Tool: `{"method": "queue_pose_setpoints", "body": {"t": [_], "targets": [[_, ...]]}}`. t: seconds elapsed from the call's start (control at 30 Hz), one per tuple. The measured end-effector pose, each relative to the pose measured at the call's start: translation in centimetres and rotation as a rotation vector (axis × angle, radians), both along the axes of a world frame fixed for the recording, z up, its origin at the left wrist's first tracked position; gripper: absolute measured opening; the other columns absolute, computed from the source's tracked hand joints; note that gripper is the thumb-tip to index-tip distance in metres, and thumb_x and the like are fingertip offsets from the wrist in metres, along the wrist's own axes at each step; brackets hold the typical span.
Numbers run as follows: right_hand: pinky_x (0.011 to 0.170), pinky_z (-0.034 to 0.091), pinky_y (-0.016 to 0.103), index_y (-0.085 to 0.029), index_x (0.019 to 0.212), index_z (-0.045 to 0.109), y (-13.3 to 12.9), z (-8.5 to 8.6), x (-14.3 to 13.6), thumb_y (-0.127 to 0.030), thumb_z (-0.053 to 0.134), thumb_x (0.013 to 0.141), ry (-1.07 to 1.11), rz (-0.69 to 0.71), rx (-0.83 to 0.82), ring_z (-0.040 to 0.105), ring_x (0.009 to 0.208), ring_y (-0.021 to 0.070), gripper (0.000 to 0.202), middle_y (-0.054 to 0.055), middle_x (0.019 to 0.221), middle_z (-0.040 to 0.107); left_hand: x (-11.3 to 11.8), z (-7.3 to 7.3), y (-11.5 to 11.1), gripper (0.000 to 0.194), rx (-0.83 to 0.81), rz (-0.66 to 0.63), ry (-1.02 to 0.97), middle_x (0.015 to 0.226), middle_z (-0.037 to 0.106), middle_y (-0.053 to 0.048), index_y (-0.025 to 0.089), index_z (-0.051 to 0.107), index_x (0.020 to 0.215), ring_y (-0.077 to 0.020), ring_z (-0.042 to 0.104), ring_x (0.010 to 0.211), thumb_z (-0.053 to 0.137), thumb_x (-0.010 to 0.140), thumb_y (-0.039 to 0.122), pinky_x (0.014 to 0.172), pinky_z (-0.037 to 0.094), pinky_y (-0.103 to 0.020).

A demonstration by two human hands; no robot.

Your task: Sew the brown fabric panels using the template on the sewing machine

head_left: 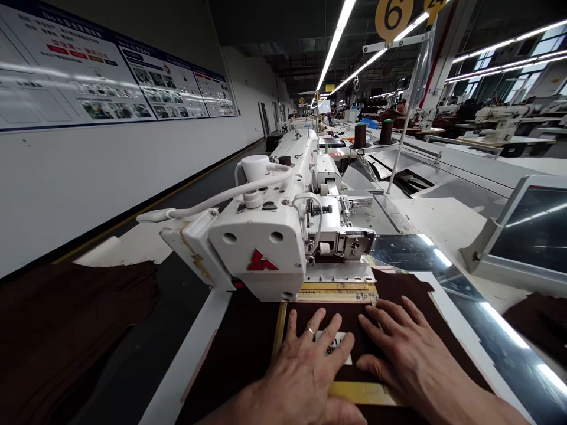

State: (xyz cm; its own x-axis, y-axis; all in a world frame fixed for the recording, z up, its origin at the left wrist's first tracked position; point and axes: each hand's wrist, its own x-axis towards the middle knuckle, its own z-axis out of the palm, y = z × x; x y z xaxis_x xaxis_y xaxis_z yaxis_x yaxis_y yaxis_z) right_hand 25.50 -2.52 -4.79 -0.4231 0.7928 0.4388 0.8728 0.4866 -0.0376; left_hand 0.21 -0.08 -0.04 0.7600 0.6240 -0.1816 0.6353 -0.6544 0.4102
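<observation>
1. Hands: the left hand lies flat, fingers spread, palm down on the dark brown fabric piece. A ring sits on one finger. The fingertips partly cover a small white label on the cloth.
2. The right hand lies flat just beside the left, fingers spread and pointing toward the machine, pressing the same fabric. Neither hand pinches anything.
3. Fabric position: the piece lies directly in front of the sewing machine head, over a yellowish template frame whose strips show at the left of the fabric, near the wrists and under the machine.
4. Edges: the far edge of the fabric meets the machine's clamp plate. The fingertips are near that plate but apart from it. The fabric's right edge runs beside a reflective metal strip.
5. Open room: bare white table surface lies to the right behind the strip. A tilted control screen bounds that side.
6. Left side: a stack of dark brown cloth lies well apart from the hands.
7. Room: a white wall with posters runs along the left. Rows of further machines, thread cones and ceiling strip lights extend ahead.
</observation>
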Motion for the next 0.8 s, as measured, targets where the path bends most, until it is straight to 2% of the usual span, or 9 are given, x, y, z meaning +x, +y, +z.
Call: {"method": "queue_pose_setpoints", "body": {"t": [0.3, 0.53, 0.8], "targets": [[0.112, 0.031, 0.06, -0.02, 0.123, 0.072, 0.4, 0.6, -0.8, -0.063, 0.068, 0.093, -0.04, 0.006, -0.021, 0.061, 0.117, 0.0345, 0.052, 0.009, 0.121, 0.072, -0.6, -1.1, 0.2, 0.099, 0.132, -0.025, 0.036, 0.166, 0.034, -0.008, 0.035, 0.033, 0.159, -0.0421, 0.025, 0.154, 0.044, 0.08, 0.093, 0.115, 0.018, -0.081], [0.117, 0.026, 0.059, -0.023, 0.124, 0.072, 0.6, 0.2, -1.8, -0.065, 0.074, 0.087, 0.022, -0.004, -0.024, 0.061, 0.117, 0.0333, 0.055, 0.008, 0.12, 0.072, -1.1, -1.0, 0.4, 0.102, 0.126, -0.037, 0.076, 0.166, 0.034, -0.013, 0.03, 0.036, 0.159, -0.0461, 0.025, 0.153, 0.055, 0.078, 0.09, 0.114, 0.02, -0.082], [0.114, 0.028, 0.063, -0.019, 0.124, 0.072, 1.1, 1.0, -2.9, -0.06, 0.067, 0.095, -0.004, 0.056, -0.075, 0.06, 0.117, 0.0348, 0.05, 0.011, 0.12, 0.072, -2.8, -1.2, 0.4, 0.106, 0.12, -0.023, 0.062, 0.167, 0.033, -0.012, 0.031, 0.033, 0.16, -0.0452, 0.025, 0.153, 0.057, 0.076, 0.09, 0.114, 0.025, -0.08]]}}
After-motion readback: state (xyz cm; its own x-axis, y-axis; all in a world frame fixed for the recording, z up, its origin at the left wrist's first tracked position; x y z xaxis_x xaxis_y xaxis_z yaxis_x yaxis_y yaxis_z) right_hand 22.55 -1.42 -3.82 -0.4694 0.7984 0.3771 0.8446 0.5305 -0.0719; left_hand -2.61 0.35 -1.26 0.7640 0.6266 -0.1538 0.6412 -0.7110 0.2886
